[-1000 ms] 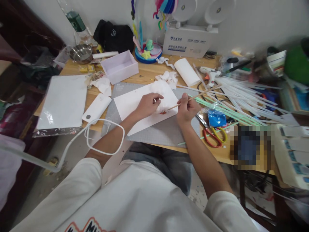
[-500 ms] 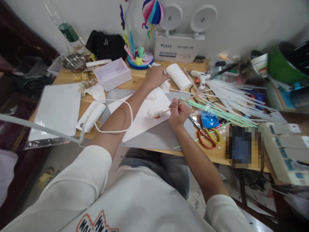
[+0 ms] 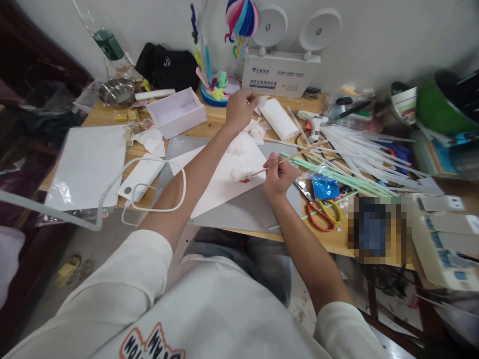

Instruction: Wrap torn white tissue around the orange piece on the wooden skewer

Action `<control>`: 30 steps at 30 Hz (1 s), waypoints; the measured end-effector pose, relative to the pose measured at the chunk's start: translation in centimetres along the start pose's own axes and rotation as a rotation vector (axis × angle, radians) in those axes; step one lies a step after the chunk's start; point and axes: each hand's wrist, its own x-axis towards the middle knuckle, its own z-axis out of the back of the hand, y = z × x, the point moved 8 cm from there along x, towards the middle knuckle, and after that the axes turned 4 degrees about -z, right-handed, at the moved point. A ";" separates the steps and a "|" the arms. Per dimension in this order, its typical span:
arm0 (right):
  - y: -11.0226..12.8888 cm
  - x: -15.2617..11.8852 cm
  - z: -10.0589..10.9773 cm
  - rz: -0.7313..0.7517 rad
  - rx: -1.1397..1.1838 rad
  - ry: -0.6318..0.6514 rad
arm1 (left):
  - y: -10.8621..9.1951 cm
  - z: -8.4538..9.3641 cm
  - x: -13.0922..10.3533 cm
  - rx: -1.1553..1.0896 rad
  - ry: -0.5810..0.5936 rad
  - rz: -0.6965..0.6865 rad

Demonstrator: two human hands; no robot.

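My left hand [image 3: 240, 109] is raised at the back of the table, its fingers pinched on a small piece of white tissue [image 3: 263, 102] beside the white tissue roll [image 3: 280, 118]. Closed around a thin wooden stick [image 3: 299, 151], my right hand [image 3: 280, 178] rests by the right edge of a white sheet [image 3: 213, 192]. The stick's tip meets white fluffy tissue [image 3: 237, 173] with a small red-orange patch under it. More crumpled tissue [image 3: 256, 130] lies at the sheet's top. Below the sheet is a grey cutting mat [image 3: 228, 217].
Scissors [image 3: 325, 217], green strips [image 3: 344, 175], translucent sticks [image 3: 359, 149] and a glue gun [image 3: 315, 122] lie on the right. A lilac box [image 3: 177, 113], a metal bowl [image 3: 117, 92] and a white power bank [image 3: 141, 178] with its cable are on the left.
My left hand has lifted slightly, and a piece of tissue now shows at its fingertips. The loop of white cable over my left forearm has shifted left. My right hand stays almost in place.
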 end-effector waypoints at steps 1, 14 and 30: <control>0.0 0.0 0.1 0.000 0.004 -0.005 | -0.3 1.2 -0.5 -0.043 -0.024 -0.019; 2.5 -1.2 -1.8 0.169 -0.143 0.204 | -2.6 5.1 -21.5 -0.326 0.657 0.025; 2.3 -0.9 -0.5 0.151 -0.146 0.094 | -2.2 3.0 -21.0 -0.057 0.456 -0.227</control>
